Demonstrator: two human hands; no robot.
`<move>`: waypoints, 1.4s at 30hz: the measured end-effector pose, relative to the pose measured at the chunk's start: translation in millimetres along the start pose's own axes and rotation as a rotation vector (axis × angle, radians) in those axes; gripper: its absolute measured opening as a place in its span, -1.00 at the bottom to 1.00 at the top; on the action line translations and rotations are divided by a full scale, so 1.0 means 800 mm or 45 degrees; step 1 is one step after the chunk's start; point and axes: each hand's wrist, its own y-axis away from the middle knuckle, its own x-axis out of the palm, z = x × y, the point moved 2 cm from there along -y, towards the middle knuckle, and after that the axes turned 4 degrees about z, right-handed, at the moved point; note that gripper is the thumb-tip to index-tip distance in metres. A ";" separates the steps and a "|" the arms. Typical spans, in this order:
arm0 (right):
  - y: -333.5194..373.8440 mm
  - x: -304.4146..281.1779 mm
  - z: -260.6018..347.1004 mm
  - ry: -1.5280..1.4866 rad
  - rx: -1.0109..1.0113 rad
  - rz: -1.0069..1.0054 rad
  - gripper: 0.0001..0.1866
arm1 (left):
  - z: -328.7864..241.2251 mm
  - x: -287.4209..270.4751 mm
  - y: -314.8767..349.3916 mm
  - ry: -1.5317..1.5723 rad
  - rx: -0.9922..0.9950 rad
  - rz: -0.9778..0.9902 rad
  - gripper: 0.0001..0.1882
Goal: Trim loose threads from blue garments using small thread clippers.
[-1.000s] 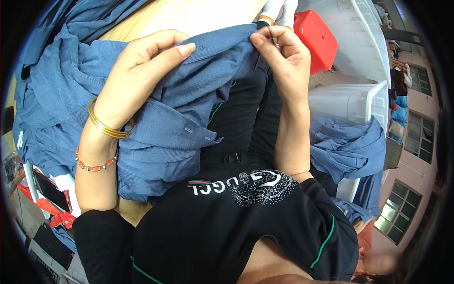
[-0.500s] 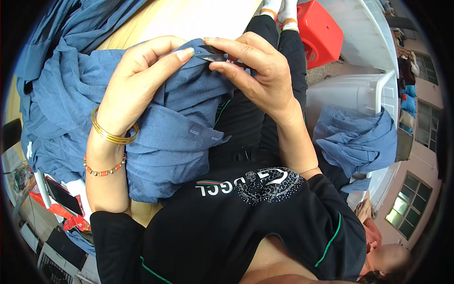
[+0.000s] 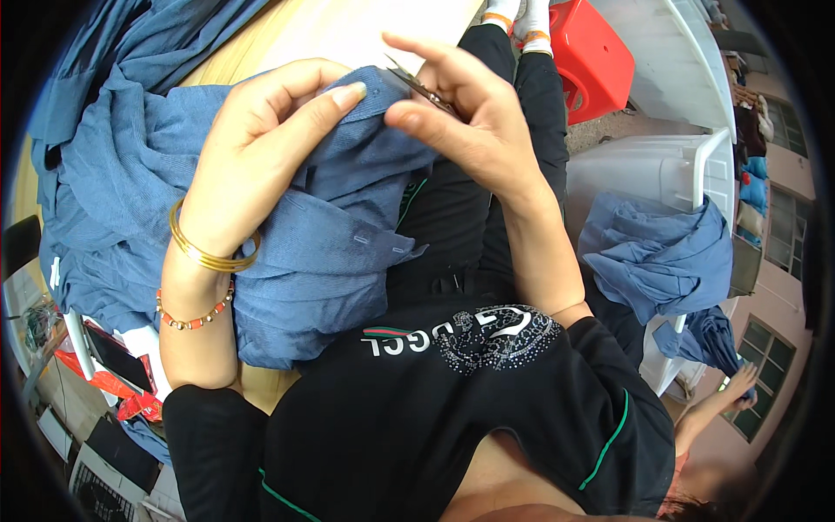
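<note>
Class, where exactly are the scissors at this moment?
In the head view, the scissors are at the upper middle, held in the right hand, their tip close to the edge of the blue cloth that the left hand pinches.

The view is taken by the left one of two fisheye cameras worn side by side on the head. It looks steeply down, upright and unmirrored. Nearest is the wearer's chest point(image 3: 409, 409), filling the lower middle; the left fingers point(image 3: 323, 115) and right fingers point(image 3: 444, 56) lie farther off, by the counter's point(image 3: 330, 35) right edge, with the feet point(image 3: 532, 33) beyond. The wide lens takes in a wall point(image 3: 774, 300) sideways, bending lines toward its dark round rim.
</note>
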 end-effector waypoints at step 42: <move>-0.008 0.020 0.002 0.705 -0.643 -0.018 -0.66 | -0.030 -0.038 0.018 -0.093 -0.384 0.010 -0.76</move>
